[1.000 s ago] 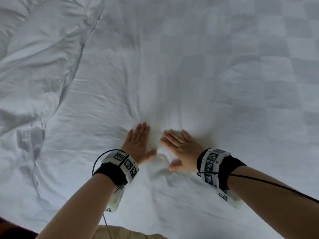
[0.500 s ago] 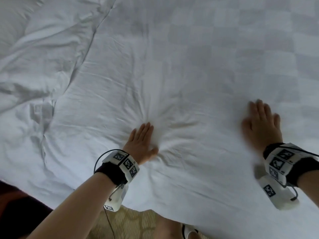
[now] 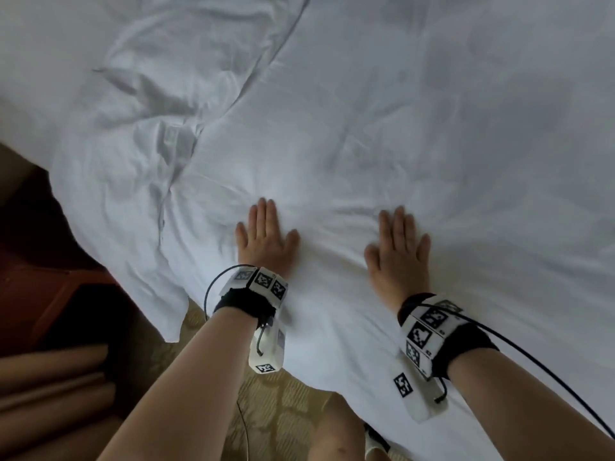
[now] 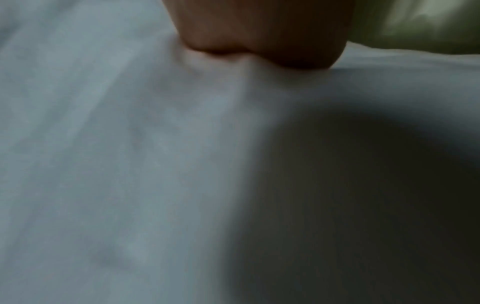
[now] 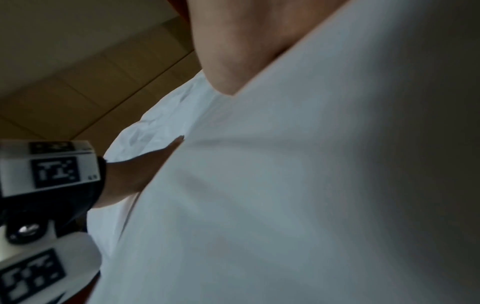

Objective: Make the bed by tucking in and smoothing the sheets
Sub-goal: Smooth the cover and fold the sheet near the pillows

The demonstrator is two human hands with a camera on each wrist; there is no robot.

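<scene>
A white checked sheet (image 3: 416, 134) covers the bed and fills most of the head view. My left hand (image 3: 264, 239) lies flat on it near the bed's front edge, fingers straight and pointing away from me. My right hand (image 3: 397, 251) presses flat on the sheet about a hand's width to the right, fingers also straight. A shallow fold runs between the two hands. In the left wrist view the heel of my left hand (image 4: 257, 33) presses into the sheet (image 4: 116, 164). The right wrist view shows my right palm (image 5: 239, 45) on the sheet (image 5: 259, 205), and my left hand (image 5: 145, 166) beyond it.
A crumpled, wrinkled part of the bedding (image 3: 139, 104) lies at the left, with a corner (image 3: 169, 314) hanging off the bed. Patterned beige carpet (image 3: 276, 410) and my leg (image 3: 336, 434) show below the edge. Dark reddish furniture (image 3: 43, 271) stands at the left.
My right hand swept out to the right over the sheet and has come back closer to the left hand. The left hand stayed flat. My head view shifted right, so the bed's left corner shows.
</scene>
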